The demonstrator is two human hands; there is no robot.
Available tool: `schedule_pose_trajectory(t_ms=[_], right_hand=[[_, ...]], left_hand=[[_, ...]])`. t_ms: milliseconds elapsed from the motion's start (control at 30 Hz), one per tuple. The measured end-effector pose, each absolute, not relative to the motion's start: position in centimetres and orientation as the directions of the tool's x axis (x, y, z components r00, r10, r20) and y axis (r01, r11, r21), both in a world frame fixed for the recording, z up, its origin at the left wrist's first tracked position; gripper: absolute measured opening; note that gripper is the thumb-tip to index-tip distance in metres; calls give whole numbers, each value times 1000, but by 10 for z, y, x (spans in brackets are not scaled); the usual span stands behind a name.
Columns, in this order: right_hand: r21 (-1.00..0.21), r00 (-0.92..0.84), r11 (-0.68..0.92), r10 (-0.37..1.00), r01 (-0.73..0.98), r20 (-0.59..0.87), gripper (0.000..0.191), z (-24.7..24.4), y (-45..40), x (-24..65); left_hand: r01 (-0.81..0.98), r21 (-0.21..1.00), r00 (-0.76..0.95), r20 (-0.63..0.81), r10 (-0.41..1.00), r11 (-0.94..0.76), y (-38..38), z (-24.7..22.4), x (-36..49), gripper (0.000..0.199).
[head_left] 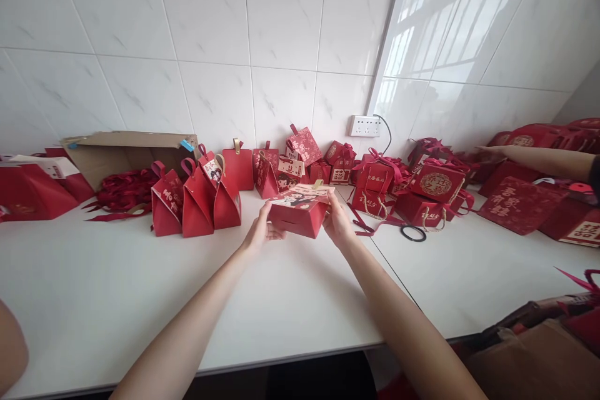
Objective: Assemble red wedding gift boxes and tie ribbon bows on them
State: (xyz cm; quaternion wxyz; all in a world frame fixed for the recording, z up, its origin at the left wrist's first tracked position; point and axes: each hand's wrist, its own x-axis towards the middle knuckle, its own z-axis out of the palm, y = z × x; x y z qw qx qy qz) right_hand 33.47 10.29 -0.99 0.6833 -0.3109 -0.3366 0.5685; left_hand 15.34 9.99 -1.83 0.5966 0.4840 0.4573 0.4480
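Through the head camera I saw the left hand (259, 229) and right hand (338, 223) clamped on opposite sides of a red box (300, 215) above the white table (285, 300).

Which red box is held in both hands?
The centre red box, printed face up, gripped between left hand and right hand; neither touches any other, such as the three upright boxes standing to its left.

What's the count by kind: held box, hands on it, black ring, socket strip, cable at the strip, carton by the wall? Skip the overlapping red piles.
Held box: 1
Hands on it (left hand, right hand): 2
Black ring: 1
Socket strip: 1
Cable: 1
Carton: 1
Total: 7
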Motion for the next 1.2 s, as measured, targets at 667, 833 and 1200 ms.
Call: schedule_pose_trajectory(t_ms=[667, 833, 1200], right_hand=[[-897, 131, 318, 948, -306, 291, 33, -2, 86, 323], [-888, 63, 129, 992, -442, 113, 26, -15, 99, 320], [-742, 76, 201, 977, -639, 200, 24, -17, 104, 329]], left_hand=[[-269, 963, -2, -16, 1000, 15, 106, -24, 154, 50], [158, 624, -165, 781, 603, -765, 104, -25, 146, 61], [416, 22, 210, 970, 120, -909, 101, -28, 142, 66]])
